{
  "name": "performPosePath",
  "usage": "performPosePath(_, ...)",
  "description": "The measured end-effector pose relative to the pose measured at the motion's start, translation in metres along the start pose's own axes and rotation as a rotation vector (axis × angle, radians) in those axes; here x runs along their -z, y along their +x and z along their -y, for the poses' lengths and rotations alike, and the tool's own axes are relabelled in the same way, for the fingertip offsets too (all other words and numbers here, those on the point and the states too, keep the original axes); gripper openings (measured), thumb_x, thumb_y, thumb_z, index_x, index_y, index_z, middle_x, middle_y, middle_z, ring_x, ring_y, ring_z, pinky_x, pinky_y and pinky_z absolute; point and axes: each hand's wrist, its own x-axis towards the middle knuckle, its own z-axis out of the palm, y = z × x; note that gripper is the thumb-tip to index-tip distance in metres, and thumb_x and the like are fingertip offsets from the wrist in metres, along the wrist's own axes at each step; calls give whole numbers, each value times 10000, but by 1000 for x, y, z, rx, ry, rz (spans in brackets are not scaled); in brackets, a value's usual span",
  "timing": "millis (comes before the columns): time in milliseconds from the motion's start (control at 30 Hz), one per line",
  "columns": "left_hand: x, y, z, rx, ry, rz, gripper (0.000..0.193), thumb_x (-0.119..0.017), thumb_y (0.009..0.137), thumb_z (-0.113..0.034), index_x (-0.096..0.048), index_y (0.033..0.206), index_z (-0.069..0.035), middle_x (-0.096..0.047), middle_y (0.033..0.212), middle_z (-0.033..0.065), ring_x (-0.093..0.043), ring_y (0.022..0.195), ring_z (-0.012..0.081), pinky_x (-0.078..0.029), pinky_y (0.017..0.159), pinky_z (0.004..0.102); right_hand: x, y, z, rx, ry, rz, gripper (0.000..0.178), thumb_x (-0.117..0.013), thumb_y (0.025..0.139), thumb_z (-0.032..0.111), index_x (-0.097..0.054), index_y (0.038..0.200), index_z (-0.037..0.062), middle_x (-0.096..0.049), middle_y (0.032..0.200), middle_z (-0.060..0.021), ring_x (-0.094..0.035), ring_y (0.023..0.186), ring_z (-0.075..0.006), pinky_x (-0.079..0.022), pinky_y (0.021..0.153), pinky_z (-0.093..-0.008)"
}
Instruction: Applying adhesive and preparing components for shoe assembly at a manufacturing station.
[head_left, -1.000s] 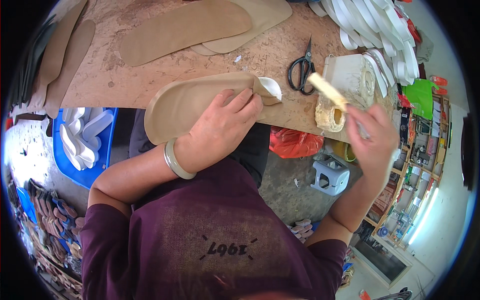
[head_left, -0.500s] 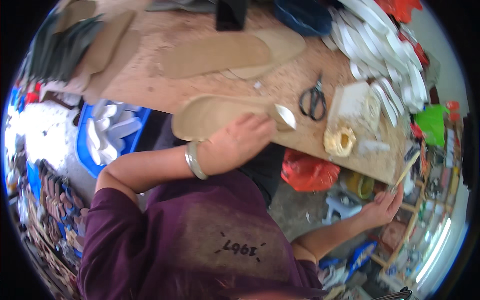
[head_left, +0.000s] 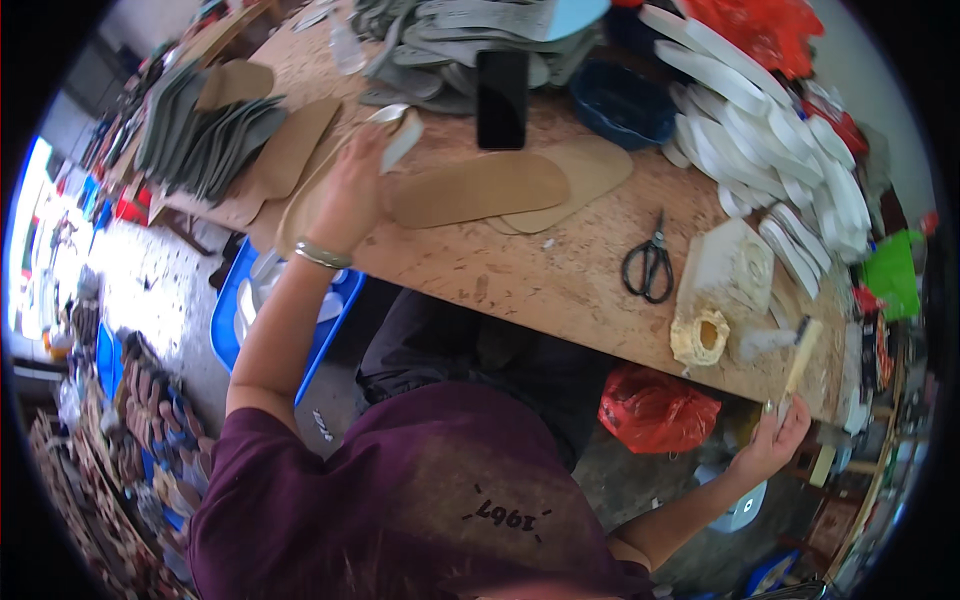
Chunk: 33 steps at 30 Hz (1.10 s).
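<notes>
My left hand (head_left: 352,195), with a bangle on its wrist, is closed on a tan insole (head_left: 297,208) at the left part of the workbench. A white piece (head_left: 402,146) shows at the insole's far end, beyond my fingers; how it is joined there I cannot make out. Off the bench's right front corner, my right hand (head_left: 778,437) grips a slim brush (head_left: 803,358) with a pale handle, its dark tip pointing up. Two more tan insoles (head_left: 480,188) overlap flat on the bench between my hands.
Black scissors (head_left: 650,268) lie beside a cut plastic jug (head_left: 725,275) with a glue-crusted mouth. White sole pieces (head_left: 770,130) pile up at right. Grey pieces (head_left: 205,135) are stacked at left. A phone (head_left: 502,100) and dark blue bowl (head_left: 622,105) stand behind. A blue bin (head_left: 228,310) sits below.
My left hand has carried the insole from the bench's front edge to the left and farther back. My right hand still holds the brush. The view has shifted, showing more of the bench's far side.
</notes>
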Motion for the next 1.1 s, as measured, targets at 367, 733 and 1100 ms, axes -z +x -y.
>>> performPosePath(367, -4, 1, 2, 36, 156, 126, 586, -609, 867, -60, -429, 1423, -19, -395, 1471, 246, -447, 1306, 412, -406, 1064, 462, 13, 47, 79, -163, -426, 312, 172, -643, 839, 10, -675, 1008, 10, -624, 758, 17, -518, 632, -39, -390, 539, -197)
performPosePath(733, -25, 15, -172, -349, -499, 238, 374, -723, 809, -67, -654, 1174, -29, -608, 1262, 162, -594, 1113, 352, -465, 952, 413, -65, 123, 104, -2, -944, 999, 131, -731, 772, 164, -699, 805, 42, -656, 691, -104, -607, 622, -203, -462, 613, -339)
performPosePath(1100, -48, -23, -180, -389, -641, 364, 333, -741, 765, -38, -677, 1091, -11, -632, 1201, 158, -608, 1066, 341, -485, 916, 416, -81, 128, 79, 65, -974, 1070, 147, -761, 744, 195, -696, 760, 64, -630, 639, -103, -596, 597, -267, -453, 594, -373)
